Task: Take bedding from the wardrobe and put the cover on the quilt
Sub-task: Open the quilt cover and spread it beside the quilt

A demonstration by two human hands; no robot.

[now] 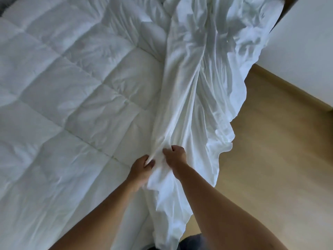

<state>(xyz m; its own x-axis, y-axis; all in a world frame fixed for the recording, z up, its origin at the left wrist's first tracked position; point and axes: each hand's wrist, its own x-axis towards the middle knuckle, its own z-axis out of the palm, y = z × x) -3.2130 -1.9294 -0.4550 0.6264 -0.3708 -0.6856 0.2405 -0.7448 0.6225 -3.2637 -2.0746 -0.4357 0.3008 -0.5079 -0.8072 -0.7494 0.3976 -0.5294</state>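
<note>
The cover [189,87] lies as a long rumpled band of thin white cloth. It runs from near to far along the right side of the bed, on top of the quilt's right edge. Its right part spills off the bed and hangs above the floor [270,159].

The 2 grips work at its near end, just beside each other. The left grip [142,167] is clamped on a gathered fold, fingers curled into the cloth. The right grip [175,154] is pinched on the next fold over.

By its look the cover is light, limp and a bit slippery. It will hold no shape, so it will sag and drag wherever it is not held. It is best taken at a hem or corner with a full bunch of cloth, not a thin pinch. I cannot tell where its opening is.

The quilt [72,78] is spread flat over the left and middle of the bed, stitched into puffy squares. It is likely soft but bulkier, and best fed in by its corners. A pale wall [306,42] stands far right.
</note>
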